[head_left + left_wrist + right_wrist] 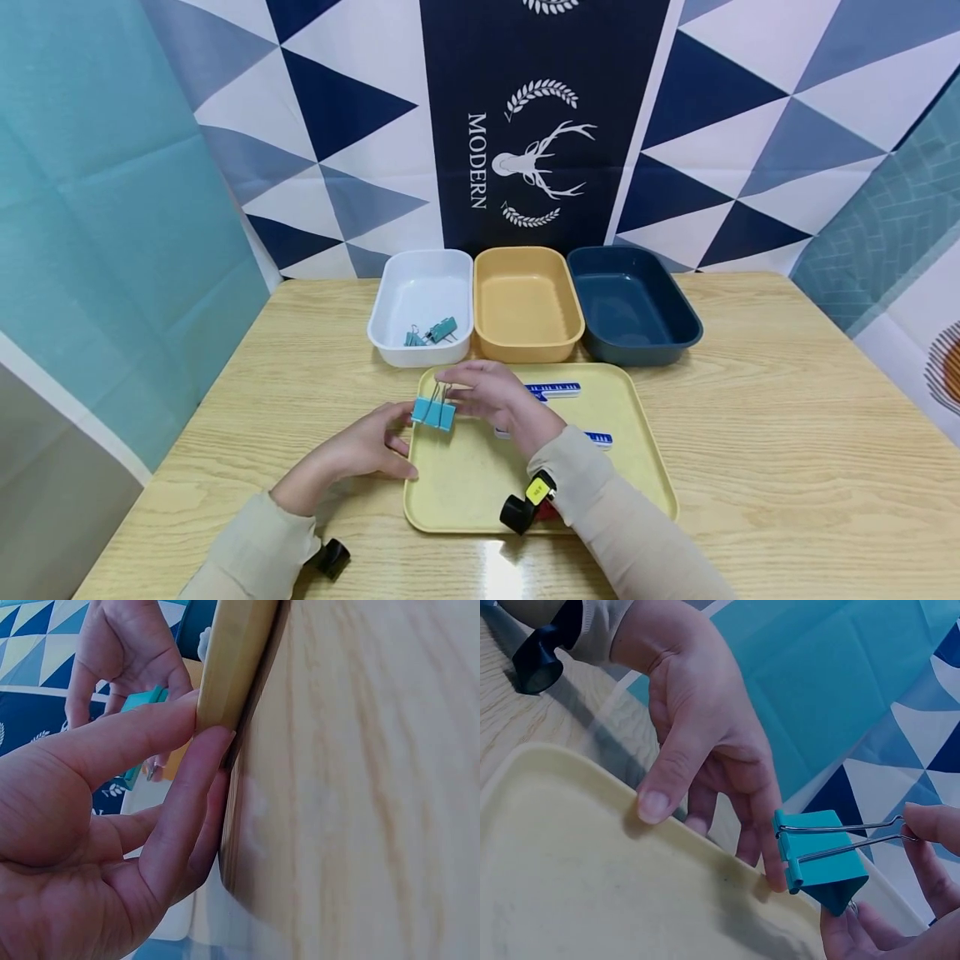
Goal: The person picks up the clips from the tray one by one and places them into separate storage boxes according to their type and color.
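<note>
White bin [435, 292] holds clips [444, 328]; right grip [495, 392] pinches teal clip [433, 415]; left grip [367, 443], spread, touches tray [453, 500].

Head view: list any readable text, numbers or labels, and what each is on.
"MODERN": on the wall cloth, turned sideways.
Blue-and-white strips on the tray, far one and near one: marks too small to read.
Yellow tag by the right sleeve: too small to read.

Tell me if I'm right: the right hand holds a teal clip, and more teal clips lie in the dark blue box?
Not quite, the place is wrong: the head view shows the other clips lying in the white box. The right hand does hold a teal clip.
</note>
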Motion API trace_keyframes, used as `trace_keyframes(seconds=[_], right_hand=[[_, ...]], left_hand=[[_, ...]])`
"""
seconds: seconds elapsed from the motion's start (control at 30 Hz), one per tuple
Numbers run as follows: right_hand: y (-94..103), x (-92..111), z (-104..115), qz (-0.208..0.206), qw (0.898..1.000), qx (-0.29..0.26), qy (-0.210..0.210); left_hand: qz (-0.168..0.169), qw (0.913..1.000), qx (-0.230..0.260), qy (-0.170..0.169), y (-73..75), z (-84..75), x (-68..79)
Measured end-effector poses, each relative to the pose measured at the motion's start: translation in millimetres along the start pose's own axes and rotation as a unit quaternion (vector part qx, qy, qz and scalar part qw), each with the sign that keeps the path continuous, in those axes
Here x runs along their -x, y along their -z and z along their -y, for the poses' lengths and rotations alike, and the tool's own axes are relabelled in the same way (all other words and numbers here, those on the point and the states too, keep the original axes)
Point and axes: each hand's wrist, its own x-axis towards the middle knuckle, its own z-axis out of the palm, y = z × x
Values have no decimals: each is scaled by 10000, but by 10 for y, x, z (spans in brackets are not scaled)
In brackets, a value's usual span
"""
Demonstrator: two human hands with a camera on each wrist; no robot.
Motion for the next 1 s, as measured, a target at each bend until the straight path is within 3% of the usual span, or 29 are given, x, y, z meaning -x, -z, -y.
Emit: trace_keyframes(seconds=[0.77, 1.0], right_hand=[[-74, -72, 250, -158, 9995, -244, 120], [-99, -112, 330, -294, 9983, -383, 325]], left_hand=[[120, 9999, 87, -39, 13, -6, 13], [97, 9999, 135, -39, 12, 7, 16]])
